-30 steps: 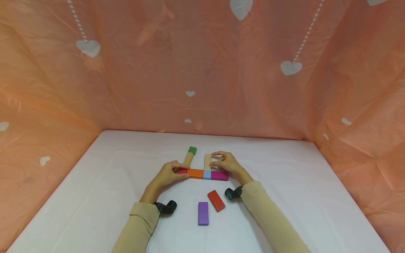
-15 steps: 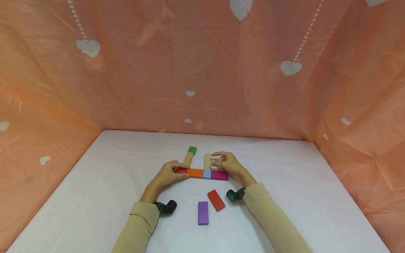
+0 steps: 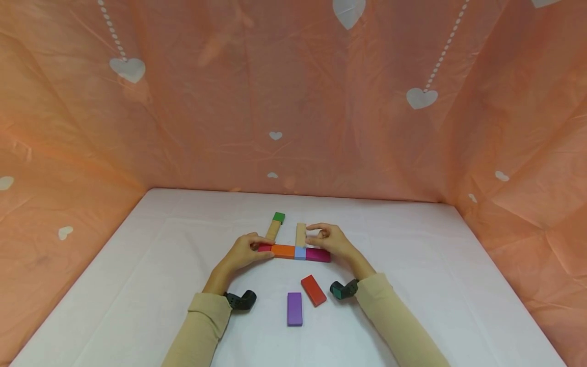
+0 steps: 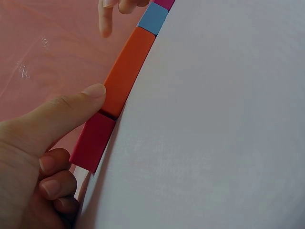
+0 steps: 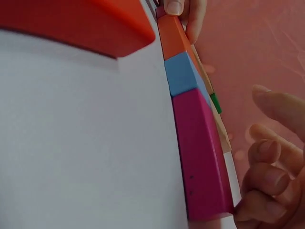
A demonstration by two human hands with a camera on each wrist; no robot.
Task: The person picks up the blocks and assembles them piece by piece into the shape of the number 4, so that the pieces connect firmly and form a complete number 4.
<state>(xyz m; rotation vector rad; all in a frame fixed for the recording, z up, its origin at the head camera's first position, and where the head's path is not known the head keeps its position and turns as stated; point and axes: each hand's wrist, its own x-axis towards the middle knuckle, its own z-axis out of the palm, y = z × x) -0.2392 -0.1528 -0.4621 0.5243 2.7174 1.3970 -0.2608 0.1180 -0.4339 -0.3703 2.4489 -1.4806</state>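
Several flat blocks lie end to end in a row: a crimson block (image 3: 264, 248), an orange block (image 3: 283, 252), a light blue block (image 3: 300, 253) and a magenta block (image 3: 317, 255). My left hand (image 3: 245, 251) pinches the row at the crimson block, beside its joint with the orange one; the thumb shows there in the left wrist view. A plain wooden block (image 3: 300, 234) stretches away behind the light blue one. My right hand (image 3: 334, 239) is at that wooden block's right side, thumb and forefinger apart with nothing between them, the other fingers loosely curled in the right wrist view.
Another plain wooden piece (image 3: 273, 231) runs back from the row's left part, with a green block (image 3: 279, 218) at its far end. Nearer me lie a red block (image 3: 314, 290) and a purple block (image 3: 295, 309) on the white tablecloth (image 3: 137, 285). An orange curtain (image 3: 293, 102) surrounds the table.
My right wrist and forearm have shifted slightly to the right and toward me, and the fingers have dipped a little. The left hand and the blocks stay in place.
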